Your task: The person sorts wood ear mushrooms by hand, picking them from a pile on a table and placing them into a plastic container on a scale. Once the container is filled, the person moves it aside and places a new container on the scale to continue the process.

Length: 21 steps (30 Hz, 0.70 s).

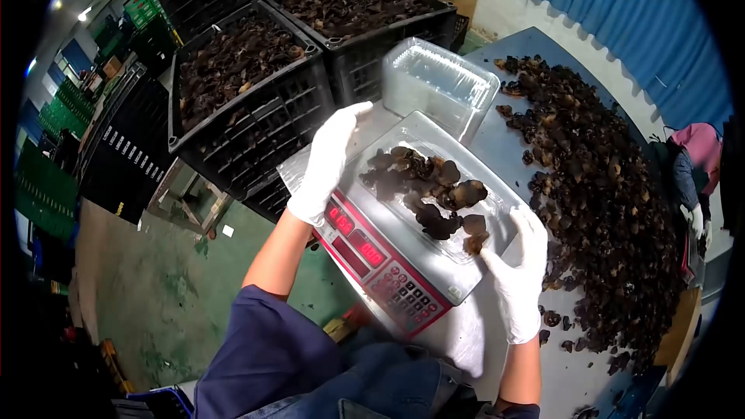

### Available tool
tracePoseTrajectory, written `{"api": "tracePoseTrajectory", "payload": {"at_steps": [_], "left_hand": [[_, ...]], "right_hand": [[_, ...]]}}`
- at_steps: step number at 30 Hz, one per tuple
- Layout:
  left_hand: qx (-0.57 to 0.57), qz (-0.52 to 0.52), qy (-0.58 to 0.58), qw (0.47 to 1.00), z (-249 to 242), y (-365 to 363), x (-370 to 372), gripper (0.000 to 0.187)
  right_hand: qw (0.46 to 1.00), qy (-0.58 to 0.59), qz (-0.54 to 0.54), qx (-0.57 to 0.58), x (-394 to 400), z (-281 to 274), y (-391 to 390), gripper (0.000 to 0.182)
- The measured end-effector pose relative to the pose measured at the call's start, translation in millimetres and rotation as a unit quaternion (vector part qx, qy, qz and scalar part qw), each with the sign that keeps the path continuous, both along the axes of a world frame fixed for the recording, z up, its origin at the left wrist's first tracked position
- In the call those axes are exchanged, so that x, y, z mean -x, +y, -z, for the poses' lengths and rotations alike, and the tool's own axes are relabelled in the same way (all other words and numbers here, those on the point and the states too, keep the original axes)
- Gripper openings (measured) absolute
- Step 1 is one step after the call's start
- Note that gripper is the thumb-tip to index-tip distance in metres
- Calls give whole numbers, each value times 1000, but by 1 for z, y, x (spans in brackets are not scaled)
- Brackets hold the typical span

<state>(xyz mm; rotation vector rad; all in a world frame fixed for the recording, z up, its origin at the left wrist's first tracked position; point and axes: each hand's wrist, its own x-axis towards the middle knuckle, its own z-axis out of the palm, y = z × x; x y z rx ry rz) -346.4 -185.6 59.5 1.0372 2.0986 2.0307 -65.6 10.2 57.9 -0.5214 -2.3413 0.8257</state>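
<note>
A digital scale (380, 268) with a red keypad panel and lit red digits stands in front of me. On its metal plate sits a clear plastic tray (419, 126) holding a loose cluster of dark wood ear mushrooms (434, 186). My left hand (330, 163), in a white glove, is at the tray's left side with its fingers stretched out. At the right corner is my gloved right hand (521, 271), thumb and fingers apart. Its thumb tip meets a lighter brown mushroom piece (476, 244) at the tray's near end.
Behind the scale stands a stack of clear trays (442, 81). A large mushroom pile (605, 209) spreads over the table at right. Black crates (248, 70) full of mushrooms stand at back left, above a green floor (178, 287). Another person (694, 163) works at far right.
</note>
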Motion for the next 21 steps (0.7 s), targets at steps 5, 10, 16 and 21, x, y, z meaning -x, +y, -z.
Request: {"api": "tracePoseTrajectory", "payload": {"at_steps": [5, 10, 16, 21], "left_hand": [[-19, -26, 10, 999, -14, -12, -17, 41], [-5, -94, 42, 995, -30, -21, -49, 45], [-55, -70, 61, 994, -28, -20, -108, 30], [40, 219, 28, 975, 1, 23, -211, 23]], "right_hand": [[998, -4, 54, 36, -28, 10, 14, 61], [995, -21, 88, 50, -62, 23, 23, 57], [976, -67, 188, 84, -151, 64, 28, 54], [945, -97, 313, 1, -239, 86, 20, 43]]}}
